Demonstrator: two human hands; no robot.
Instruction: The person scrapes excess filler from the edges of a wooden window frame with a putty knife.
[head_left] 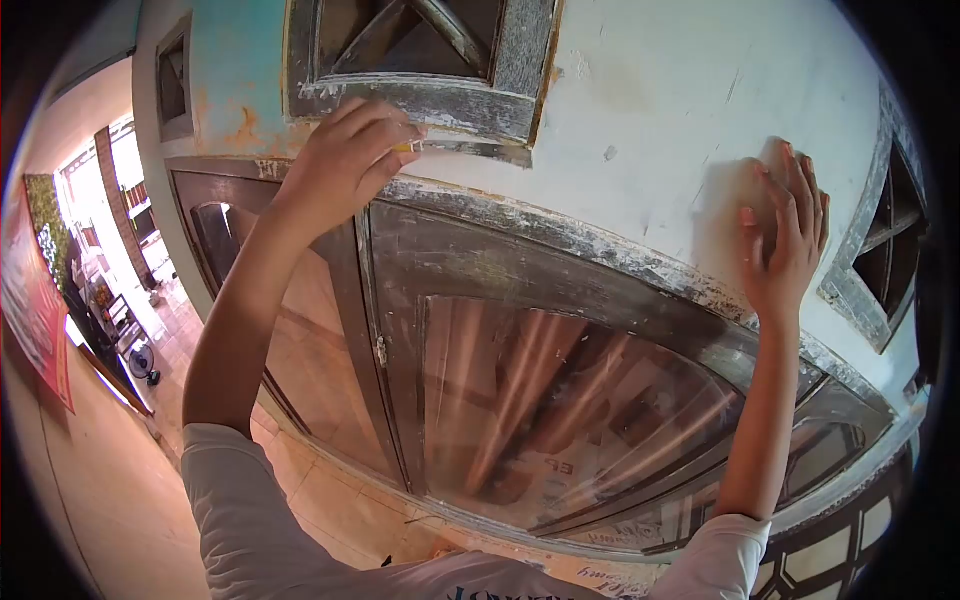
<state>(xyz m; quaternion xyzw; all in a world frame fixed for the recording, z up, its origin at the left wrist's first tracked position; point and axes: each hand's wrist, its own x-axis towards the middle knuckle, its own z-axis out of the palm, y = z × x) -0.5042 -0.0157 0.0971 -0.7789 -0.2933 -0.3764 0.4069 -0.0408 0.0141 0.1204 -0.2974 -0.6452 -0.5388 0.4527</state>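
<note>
My left hand (350,160) is closed at the lower edge of a weathered wooden vent frame (440,108). Between its fingertips shows a small yellow item (408,148) with a pale end; most of it is hidden, so I cannot make out its kind. Flaked paint and bare grey wood mark the frame and the ledge below. My right hand (788,225) rests against the white wall (640,120) with its fingers stretched upward, holding nothing.
Below my hands is a dark wooden window (400,255) with glass panes and worn paint along its top. Another vent frame (870,270) sits at the far right. On the left, a passage leads past a standing fan (142,360).
</note>
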